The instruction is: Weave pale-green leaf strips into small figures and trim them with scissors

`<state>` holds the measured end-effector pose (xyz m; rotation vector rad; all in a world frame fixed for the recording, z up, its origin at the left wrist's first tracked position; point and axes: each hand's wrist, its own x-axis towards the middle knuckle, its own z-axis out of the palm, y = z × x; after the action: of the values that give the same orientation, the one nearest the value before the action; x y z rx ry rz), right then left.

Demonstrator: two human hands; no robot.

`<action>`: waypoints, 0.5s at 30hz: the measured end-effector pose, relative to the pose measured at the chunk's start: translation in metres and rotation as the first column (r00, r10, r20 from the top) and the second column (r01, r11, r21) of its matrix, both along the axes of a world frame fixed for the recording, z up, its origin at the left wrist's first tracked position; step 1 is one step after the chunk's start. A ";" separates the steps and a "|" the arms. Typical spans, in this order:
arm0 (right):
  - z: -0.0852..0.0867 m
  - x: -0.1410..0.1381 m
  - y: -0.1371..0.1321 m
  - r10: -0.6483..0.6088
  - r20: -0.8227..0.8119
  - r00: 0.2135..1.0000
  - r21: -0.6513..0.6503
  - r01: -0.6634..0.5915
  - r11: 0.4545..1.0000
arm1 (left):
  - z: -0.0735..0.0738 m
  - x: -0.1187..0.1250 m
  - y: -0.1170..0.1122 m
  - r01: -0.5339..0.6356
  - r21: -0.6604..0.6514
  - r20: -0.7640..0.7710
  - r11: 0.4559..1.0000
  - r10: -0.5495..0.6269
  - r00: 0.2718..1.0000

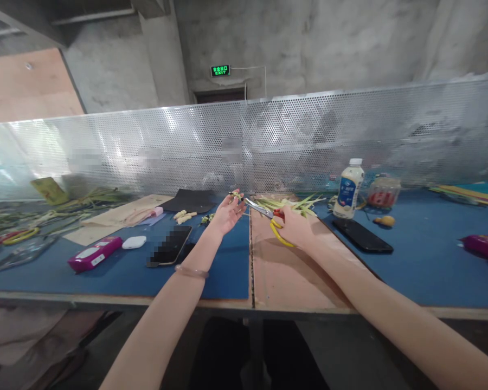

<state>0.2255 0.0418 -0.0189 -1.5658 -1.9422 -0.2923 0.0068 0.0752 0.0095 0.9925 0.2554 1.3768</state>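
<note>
My left hand point(228, 214) is raised over the table with its palm partly turned up. Its fingers pinch a small yellow-green piece with dark spots point(236, 196), too small to make out fully. My right hand point(295, 225) is closed on a pair of scissors point(277, 233) with yellow and red handles. Their metal blades point left, and the tips are close to the small piece; whether they touch it I cannot tell. Behind my right hand lies a pile of pale green leaf strips point(305, 205). Below my left hand, a small dark-and-yellow piece point(207, 219) rests on the blue tabletop.
Left are a black phone point(171, 246), a white case point(134, 242), a purple device point(95, 254), brown paper point(120, 216) and pale woven pieces point(184, 216). Right are a bottle point(348, 189), another phone point(361, 235) and a plastic jar point(384, 192). A perforated metal panel point(187, 146) stands behind.
</note>
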 end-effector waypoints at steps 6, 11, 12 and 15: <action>-0.003 0.001 0.003 0.000 -0.024 1.000 0.011 0.000 1.000 | -0.001 0.000 0.001 0.001 -0.006 -0.005 1.000 -0.001 1.000; -0.006 0.003 0.007 0.006 -0.047 0.999 0.017 -0.005 1.000 | -0.002 -0.001 0.003 0.008 -0.003 0.000 1.000 -0.008 1.000; -0.007 0.004 0.008 0.005 -0.055 0.998 0.021 -0.004 1.000 | -0.002 -0.001 0.003 0.010 -0.001 0.002 1.000 -0.010 1.000; -0.009 0.005 0.011 0.008 -0.093 0.996 0.037 -0.004 0.999 | -0.002 -0.001 0.003 0.011 0.004 0.011 1.000 -0.011 1.000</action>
<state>0.2309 0.0530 -0.0281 -1.5226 -1.8594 -0.2462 0.0059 0.0787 0.0071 0.9880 0.2387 1.3726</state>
